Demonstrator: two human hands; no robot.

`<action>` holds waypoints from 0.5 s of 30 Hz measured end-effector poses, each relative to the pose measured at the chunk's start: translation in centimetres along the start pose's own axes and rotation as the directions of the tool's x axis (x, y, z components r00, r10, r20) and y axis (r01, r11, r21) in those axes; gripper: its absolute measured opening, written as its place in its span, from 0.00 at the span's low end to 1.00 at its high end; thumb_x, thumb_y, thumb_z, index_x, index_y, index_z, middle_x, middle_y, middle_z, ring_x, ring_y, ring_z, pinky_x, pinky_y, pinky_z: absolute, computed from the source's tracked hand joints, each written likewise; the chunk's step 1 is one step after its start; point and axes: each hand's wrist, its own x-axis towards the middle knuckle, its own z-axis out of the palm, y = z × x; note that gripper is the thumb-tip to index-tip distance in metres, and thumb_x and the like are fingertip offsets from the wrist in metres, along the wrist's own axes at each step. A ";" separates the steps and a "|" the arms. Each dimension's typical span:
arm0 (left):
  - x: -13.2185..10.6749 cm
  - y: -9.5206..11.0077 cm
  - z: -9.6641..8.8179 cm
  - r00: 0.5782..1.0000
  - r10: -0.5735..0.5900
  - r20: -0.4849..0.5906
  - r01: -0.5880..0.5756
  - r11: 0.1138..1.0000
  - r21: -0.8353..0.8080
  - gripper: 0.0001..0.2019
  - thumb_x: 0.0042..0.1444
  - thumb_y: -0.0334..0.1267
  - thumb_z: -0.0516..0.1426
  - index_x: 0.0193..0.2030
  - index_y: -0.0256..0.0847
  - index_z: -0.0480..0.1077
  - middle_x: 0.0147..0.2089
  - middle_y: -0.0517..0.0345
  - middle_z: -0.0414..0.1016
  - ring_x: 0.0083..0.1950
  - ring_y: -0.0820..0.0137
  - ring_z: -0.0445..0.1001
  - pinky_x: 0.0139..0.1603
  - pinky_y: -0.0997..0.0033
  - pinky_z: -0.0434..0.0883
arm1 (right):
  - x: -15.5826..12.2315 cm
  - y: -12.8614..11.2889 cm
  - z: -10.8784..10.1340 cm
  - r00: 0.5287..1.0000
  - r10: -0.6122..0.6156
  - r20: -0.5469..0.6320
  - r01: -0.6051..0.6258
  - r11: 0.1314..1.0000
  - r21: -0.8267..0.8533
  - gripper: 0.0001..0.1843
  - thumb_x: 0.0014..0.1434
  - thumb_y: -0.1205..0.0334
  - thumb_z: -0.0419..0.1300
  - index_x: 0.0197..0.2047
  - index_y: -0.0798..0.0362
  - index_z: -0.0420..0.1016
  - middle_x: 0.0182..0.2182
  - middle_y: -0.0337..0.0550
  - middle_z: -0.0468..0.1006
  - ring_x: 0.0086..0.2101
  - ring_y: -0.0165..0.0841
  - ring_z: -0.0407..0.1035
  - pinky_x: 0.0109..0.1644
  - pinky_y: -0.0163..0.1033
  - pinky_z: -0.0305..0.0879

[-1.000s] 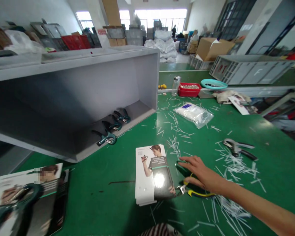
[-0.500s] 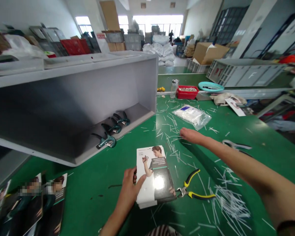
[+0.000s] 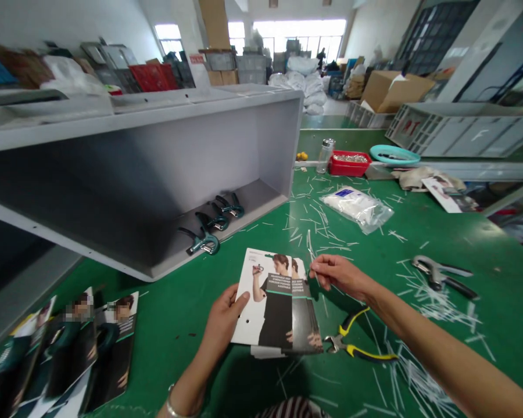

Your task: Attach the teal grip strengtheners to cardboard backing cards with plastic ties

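Note:
My left hand (image 3: 221, 319) grips a printed backing card (image 3: 274, 316) by its left edge, thumb on top. The card is slightly raised over a small stack of like cards (image 3: 307, 322). My right hand (image 3: 340, 273), just right of the stack, pinches thin white cable ties (image 3: 309, 247) that stick up from the fingertips. Diagonal cutters (image 3: 343, 343) with yellow and black handles lie open below the right hand. Several dark green hand grippers (image 3: 206, 241) rest inside a grey bin (image 3: 239, 133) lying on its side.
Carded hand grippers (image 3: 122, 342) overlap at lower left. Loose cable ties (image 3: 431, 371) litter the green table (image 3: 174, 360). A grey hand gripper (image 3: 440, 276), a plastic bag (image 3: 357, 208), a red tray (image 3: 349, 165), a glass bottle (image 3: 325, 157) and a turquoise dish (image 3: 394, 154) lie farther right.
My left hand has lifted and shifted the top card leftward, uncovering the cards beneath. My right hand has come back from the scattered ties toward the cards, with ties in its fingers.

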 end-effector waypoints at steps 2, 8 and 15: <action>-0.1 -0.4 -0.5 1.000 0.007 0.021 -0.007 1.000 -0.028 0.24 0.48 0.51 0.66 0.48 0.39 0.73 0.38 0.55 0.82 0.29 0.68 0.76 0.29 0.72 0.69 | 0.3 0.2 1.2 1.000 0.016 0.018 -0.016 1.000 0.014 0.18 0.55 0.50 0.68 0.36 0.58 0.73 0.29 0.40 0.77 0.23 0.23 0.65 0.27 0.31 0.62; -0.6 -0.7 -1.7 1.000 0.008 0.015 -0.007 0.996 -0.087 0.24 0.49 0.48 0.65 0.51 0.39 0.72 0.41 0.54 0.81 0.32 0.66 0.77 0.32 0.71 0.70 | 1.3 -0.2 4.1 0.998 -0.067 -0.020 0.067 0.998 -0.004 0.17 0.56 0.50 0.67 0.35 0.55 0.70 0.25 0.37 0.76 0.23 0.27 0.70 0.29 0.34 0.68; -0.2 -0.5 -2.8 0.998 0.069 -0.003 -0.069 0.992 -0.103 0.22 0.49 0.44 0.65 0.50 0.39 0.72 0.44 0.53 0.81 0.36 0.67 0.77 0.37 0.71 0.69 | 2.8 0.5 11.9 0.945 -0.319 -0.070 0.301 0.934 -0.194 0.13 0.63 0.50 0.60 0.40 0.49 0.65 0.32 0.42 0.81 0.29 0.34 0.77 0.35 0.42 0.75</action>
